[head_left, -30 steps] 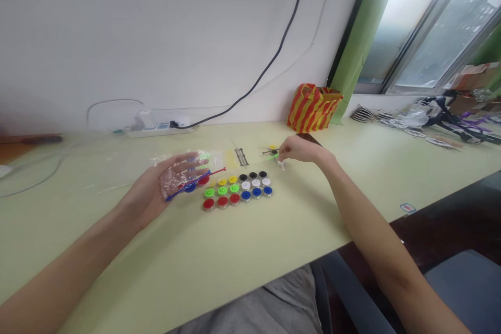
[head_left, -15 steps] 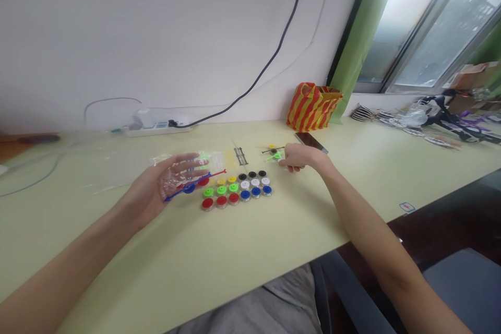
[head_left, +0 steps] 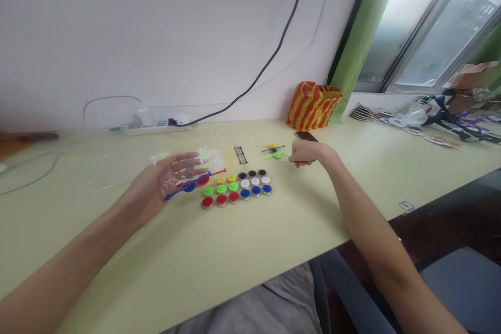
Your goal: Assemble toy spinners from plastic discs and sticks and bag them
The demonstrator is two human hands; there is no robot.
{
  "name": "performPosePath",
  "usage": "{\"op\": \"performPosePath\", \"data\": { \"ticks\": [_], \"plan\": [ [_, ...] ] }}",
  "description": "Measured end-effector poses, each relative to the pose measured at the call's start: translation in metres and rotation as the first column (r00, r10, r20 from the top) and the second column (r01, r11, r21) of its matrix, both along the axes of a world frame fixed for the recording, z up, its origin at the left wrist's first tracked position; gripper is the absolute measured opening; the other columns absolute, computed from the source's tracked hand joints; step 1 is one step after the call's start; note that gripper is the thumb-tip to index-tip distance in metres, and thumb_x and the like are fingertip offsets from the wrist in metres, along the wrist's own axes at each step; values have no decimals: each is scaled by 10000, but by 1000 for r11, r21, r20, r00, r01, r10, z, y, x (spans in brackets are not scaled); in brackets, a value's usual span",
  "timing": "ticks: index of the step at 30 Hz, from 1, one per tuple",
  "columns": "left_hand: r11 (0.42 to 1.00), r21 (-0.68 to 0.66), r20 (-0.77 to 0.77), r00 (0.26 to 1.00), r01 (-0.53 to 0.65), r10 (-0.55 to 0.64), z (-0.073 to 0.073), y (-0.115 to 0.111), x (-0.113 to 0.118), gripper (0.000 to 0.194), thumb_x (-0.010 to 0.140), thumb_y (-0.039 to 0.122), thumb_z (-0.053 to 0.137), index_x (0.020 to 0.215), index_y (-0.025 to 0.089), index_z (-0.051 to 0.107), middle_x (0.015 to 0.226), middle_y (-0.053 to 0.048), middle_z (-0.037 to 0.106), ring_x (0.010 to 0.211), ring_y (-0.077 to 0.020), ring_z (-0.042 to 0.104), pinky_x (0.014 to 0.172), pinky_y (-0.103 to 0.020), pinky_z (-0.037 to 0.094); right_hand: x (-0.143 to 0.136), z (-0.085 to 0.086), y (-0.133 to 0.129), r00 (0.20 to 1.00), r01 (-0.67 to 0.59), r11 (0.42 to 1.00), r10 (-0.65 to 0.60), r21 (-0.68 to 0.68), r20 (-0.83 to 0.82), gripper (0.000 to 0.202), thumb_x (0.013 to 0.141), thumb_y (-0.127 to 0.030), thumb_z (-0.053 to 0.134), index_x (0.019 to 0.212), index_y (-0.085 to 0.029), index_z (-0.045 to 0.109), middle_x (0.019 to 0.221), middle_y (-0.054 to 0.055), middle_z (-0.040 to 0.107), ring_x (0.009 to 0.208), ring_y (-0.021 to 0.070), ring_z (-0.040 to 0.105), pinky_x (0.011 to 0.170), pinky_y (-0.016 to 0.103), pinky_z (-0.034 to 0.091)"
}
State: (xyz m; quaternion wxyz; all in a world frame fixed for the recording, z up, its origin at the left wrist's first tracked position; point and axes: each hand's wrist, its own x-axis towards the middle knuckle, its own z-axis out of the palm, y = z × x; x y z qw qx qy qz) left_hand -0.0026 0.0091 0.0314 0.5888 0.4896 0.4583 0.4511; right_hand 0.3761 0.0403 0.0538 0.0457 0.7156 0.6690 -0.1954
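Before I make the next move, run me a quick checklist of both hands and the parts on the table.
1. Blue piece secure in left hand: cannot tell; it lies across the palm, fingers spread.
2. Right hand grip free: cannot tell; the fingers are curled and hide any contents.
3. Green disc uncovered: ok, in view beside the right hand.
4. Front row lined up: ok, three red discs, then three blue discs.
5. Dark flat object fully visible: not ok, the right hand hides part.
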Motion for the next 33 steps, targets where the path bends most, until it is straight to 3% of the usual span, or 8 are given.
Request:
{"op": "performPosePath", "data": {
  "ticks": [7,11,13,15,18,23,29,33],
  "plan": [
    [999,-4,45,998,33,-32,-4,2,-3,411,923,480,644,1214,205,740,1395,-117,677,1258,-315,666,913,-312,645,29,13,-4,994,100,985,-106,141,39,184,805,-199,608,624,-162,615,669,85,666,547,154,545,550,299,393],
    [997,-6,69,995,77,-76,-6,0,-4,417,939,497,619,1229,220,733,1383,-117,684,1201,-306,702,917,-325,644,31,19,-7,989,123,911,-147,393,29,203,896,-222,540,720,-172,627,746,113,683,658,201,585,590,318,380],
    [997,-1,70,994,83,-83,-5,-2,-3,395,949,471,612,1232,222,733,1349,-113,707,1156,-302,725,912,-339,646,23,20,-9,990,117,838,-58,533,-127,227,951,-251,504,783,-172,636,738,89,667,660,185,571,605,306,390],
    [996,5,85,993,85,-86,-4,-4,-2,380,964,448,594,1235,219,730,1316,-108,726,1129,-301,737,916,-367,646,9,18,-11,934,105,796,126,596,-333,260,990,-280,483,831,-167,654,676,49,613,613,153,530,596,286,395],
    [995,18,96,991,95,-97,-2,-6,-1,389,984,451,558,1247,215,720,1296,-105,736,1110,-299,744,905,-380,647,-14,13,-16,777,49,829,319,557,-543,270,1005,-319,519,865,-157,683,611,6,524,559,119,464,548,259,375],
    [990,55,75,988,133,-137,-4,-4,-4,421,978,487,556,1271,220,697,1344,-114,708,1149,-320,723,918,-396,634,-35,10,-22,622,-30,891,371,453,-690,311,986,-420,607,869,-141,680,601,-9,516,501,86,400,488,243,321],
    [994,107,71,997,27,-35,-6,-1,-7,419,984,484,550,1271,211,686,1325,-128,715,1170,-293,711,832,-332,638,-40,9,-24,595,-98,912,374,398,-711,381,961,-501,645,854,-137,679,584,-14,524,468,73,389,484,247,340],
    [993,112,64,997,44,-52,-7,1,-9,440,982,506,549,1292,221,676,1331,-128,711,1157,-300,715,846,-355,634,-46,4,-24,567,-139,906,404,400,-718,395,956,-517,651,857,-138,693,585,-13,521,477,74,382,494,255,343]
  ]
}}
